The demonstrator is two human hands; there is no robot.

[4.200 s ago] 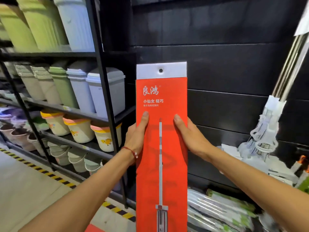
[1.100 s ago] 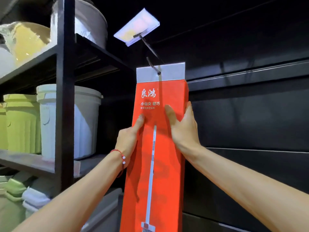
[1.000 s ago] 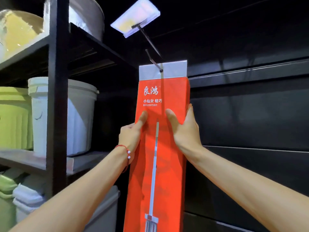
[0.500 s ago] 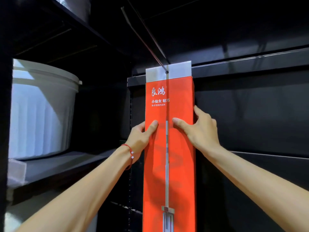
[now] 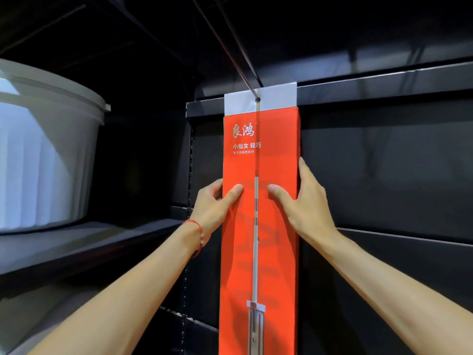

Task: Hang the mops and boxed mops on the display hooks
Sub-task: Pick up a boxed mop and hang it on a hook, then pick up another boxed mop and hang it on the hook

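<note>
A black panelled display wall (image 5: 384, 162) fills the view. One boxed mop (image 5: 276, 252), red, hangs flat against it at centre. Its long axis runs from 12 to 6 o'clock, with the white header tab (image 5: 276, 98) at the 12 o'clock end and the printed mop head toward 6. At 9 o'clock of the box, one white bin (image 5: 46, 162) stands on a dark shelf (image 5: 76, 242).

Two forearms reach in from 7 and 5 o'clock. The left hand (image 5: 212, 208) and the right hand (image 5: 304, 203) clasp the box's edges at mid-height, thumbs on the front face and fingers round the sides. One wire display hook (image 5: 252, 91) slants in from 11 o'clock through the tab's hole. One red bracelet (image 5: 195, 224) circles the left wrist.
</note>
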